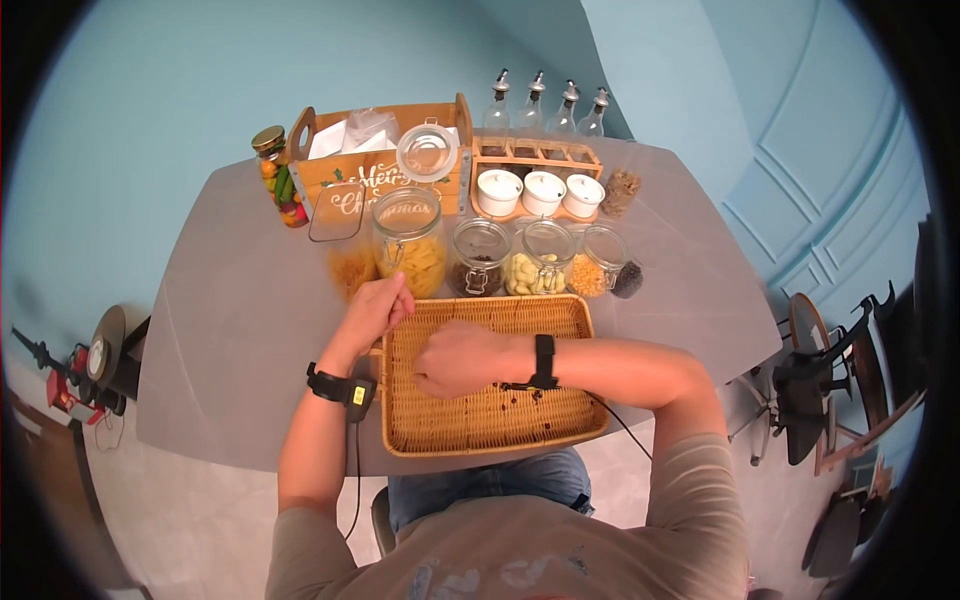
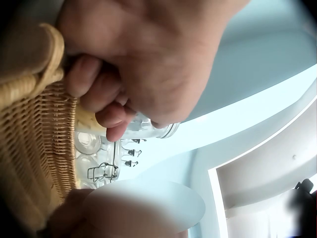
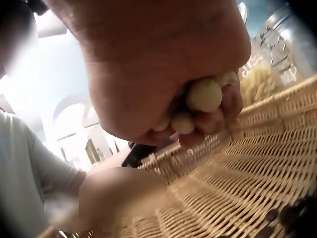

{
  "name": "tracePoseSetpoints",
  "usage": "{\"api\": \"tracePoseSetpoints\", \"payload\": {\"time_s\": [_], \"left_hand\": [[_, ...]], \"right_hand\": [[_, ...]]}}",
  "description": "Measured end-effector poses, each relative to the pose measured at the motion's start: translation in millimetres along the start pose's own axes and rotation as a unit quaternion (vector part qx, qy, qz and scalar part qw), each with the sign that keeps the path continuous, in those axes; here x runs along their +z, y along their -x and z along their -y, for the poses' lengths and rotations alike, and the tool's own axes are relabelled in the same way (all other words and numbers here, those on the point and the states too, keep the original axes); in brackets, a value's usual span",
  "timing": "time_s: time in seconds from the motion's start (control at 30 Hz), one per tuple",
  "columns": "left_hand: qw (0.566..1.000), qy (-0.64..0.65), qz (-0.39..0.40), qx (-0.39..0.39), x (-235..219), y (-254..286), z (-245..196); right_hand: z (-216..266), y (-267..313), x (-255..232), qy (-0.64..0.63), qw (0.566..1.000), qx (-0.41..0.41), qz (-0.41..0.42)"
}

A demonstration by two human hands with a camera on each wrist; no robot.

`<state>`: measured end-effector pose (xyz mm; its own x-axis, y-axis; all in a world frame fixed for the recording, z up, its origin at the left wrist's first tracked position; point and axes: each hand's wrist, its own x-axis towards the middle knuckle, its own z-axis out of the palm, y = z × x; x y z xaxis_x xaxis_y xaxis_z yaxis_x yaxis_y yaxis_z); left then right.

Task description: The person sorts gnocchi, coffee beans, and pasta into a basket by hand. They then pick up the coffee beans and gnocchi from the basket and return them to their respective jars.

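My right hand (image 1: 460,358) is over the wicker basket (image 1: 480,443), its fingers curled around several pale, round nut-like pieces (image 3: 204,95). They poke out between fingers and palm in the right wrist view. Small dark pieces (image 3: 297,218) lie on the basket's woven floor. At the basket's far left corner is my left hand (image 1: 375,315), fingers loosely bent and nothing visible in them. Just beyond it stands a glass clip-top jar of pasta tubes (image 1: 420,262). The left wrist view shows the left fingertips (image 2: 111,115) close to the basket's rim.
Behind the basket stand jars of dark pieces (image 1: 478,275), pale pieces (image 1: 530,272) and yellow-orange kernels (image 1: 588,276). A wooden crate (image 1: 375,165), a rack with white pots (image 1: 543,192) and pourer bottles (image 1: 530,108) are farther back. A tall vegetable jar (image 1: 283,185) stands at the left.
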<state>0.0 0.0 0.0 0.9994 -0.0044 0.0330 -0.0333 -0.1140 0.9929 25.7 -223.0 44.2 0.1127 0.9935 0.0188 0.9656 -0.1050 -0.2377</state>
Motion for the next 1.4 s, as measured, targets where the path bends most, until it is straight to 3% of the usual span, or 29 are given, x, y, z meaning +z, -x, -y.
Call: {"api": "tracePoseSetpoints", "payload": {"time_s": [0.13, 0.23, 0.33, 0.5, 0.63, 0.73, 0.8, 0.87, 0.93, 1.0, 1.13, 1.23, 1.27, 1.3, 1.4], "left_hand": [[0.994, 0.091, 0.005, -0.054, -1.3, 2.9, -9.0], [0.989, 0.132, 0.006, -0.062, -2.6, 2.6, -5.6], [0.989, 0.132, 0.003, -0.069, -2.7, 2.3, -6.5], [0.992, 0.108, 0.012, -0.061, -2.6, 0.7, -5.8], [0.994, 0.091, 0.005, -0.066, -0.1, 1.7, -8.7], [0.995, 0.081, 0.002, -0.063, -0.7, 0.3, -9.4], [0.996, 0.07, 0.002, -0.06, 0.6, 2.1, -9.0], [0.998, 0.062, 0.004, -0.032, 0.9, 1.5, -5.1], [0.998, 0.062, 0.005, -0.019, -0.6, 1.2, -2.9], [0.998, 0.066, 0.009, -0.018, -1.5, 1.1, -2.9], [0.997, 0.074, 0.01, -0.032, -2.3, 1.1, -1.9], [0.997, 0.07, 0.007, -0.039, -0.9, -0.2, -1.5], [0.998, 0.055, 0.002, -0.036, -1.0, -1.9, 1.4], [0.999, 0.038, -0.006, -0.033, -1.8, -2.1, 3.9], [0.999, -0.008, -0.026, -0.017, 0.7, -4.5, 9.0]], "right_hand": [[-6.6, -26.7, 37.0, -0.01, 1.0, -0.029, 0.0], [-13.1, -32.6, 44.0, 0.025, 0.994, -0.093, -0.05], [-14.5, -26.8, 32.9, 0.075, 0.992, -0.099, 0.022], [-25.5, -13.7, 51.3, 0.103, 0.982, -0.13, -0.092], [-20.1, -7.1, 32.6, 0.115, 0.967, -0.143, -0.175], [-12.9, 6.0, -22.4, 0.038, 0.994, -0.061, -0.088], [-14.9, 14.2, -70.1, 0.077, 0.99, 0.11, -0.033], [-44.7, 45.4, -80.6, 0.122, 0.939, 0.088, -0.31], [-79.7, 59.9, -94.8, 0.099, 0.915, 0.247, -0.304], [-98.1, 68.8, -121.7, 0.057, 0.904, 0.417, -0.073], [-130.9, 72.5, -115.7, -0.007, 0.91, 0.396, 0.126], [-162.3, 67.3, -105.5, -0.053, 0.922, 0.302, 0.237], [-183.8, 69.1, -95.5, -0.122, 0.928, 0.249, 0.248], [-174.6, 62.2, -103.5, -0.105, 0.912, 0.273, 0.289], [-192.0, 54.7, -101.1, -0.148, 0.889, 0.239, 0.362]]}}
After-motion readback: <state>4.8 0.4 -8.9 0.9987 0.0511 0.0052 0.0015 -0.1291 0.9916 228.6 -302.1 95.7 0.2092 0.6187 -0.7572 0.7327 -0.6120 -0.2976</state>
